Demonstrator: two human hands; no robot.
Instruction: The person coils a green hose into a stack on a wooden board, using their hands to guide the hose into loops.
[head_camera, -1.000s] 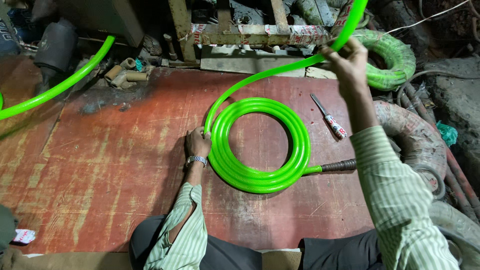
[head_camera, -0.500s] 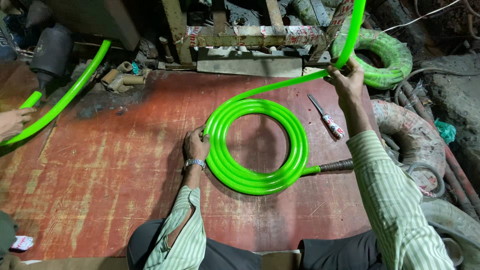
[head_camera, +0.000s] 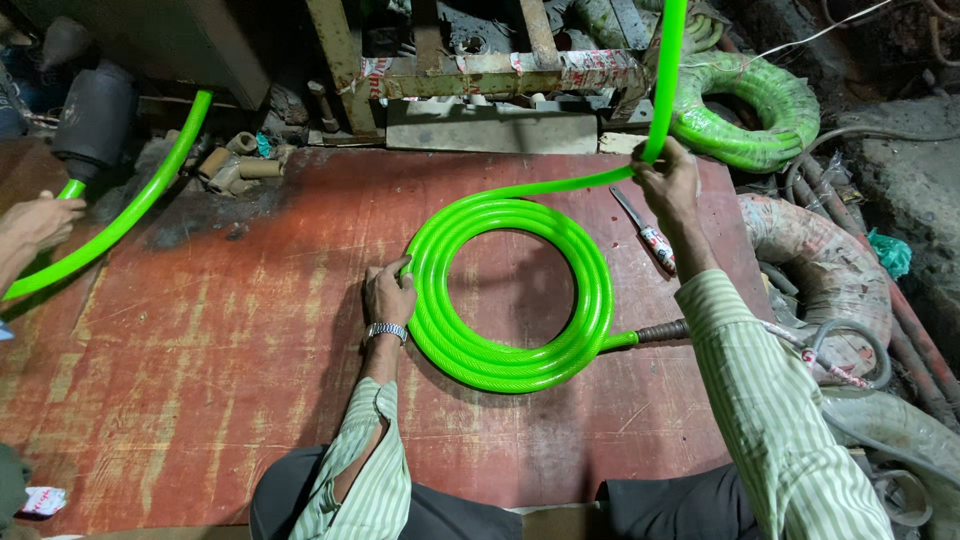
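Head view: green hose coil (head_camera: 510, 295) lies flat mid red surface (head_camera: 200, 340); left hand (head_camera: 388, 295) presses its left rim, grip apart; right hand (head_camera: 668, 183) clamped on rising hose near far edge, screwdriver (head_camera: 645, 230) beside; open board leftward; another person's hand (head_camera: 35, 222) at left edge holds the hose.
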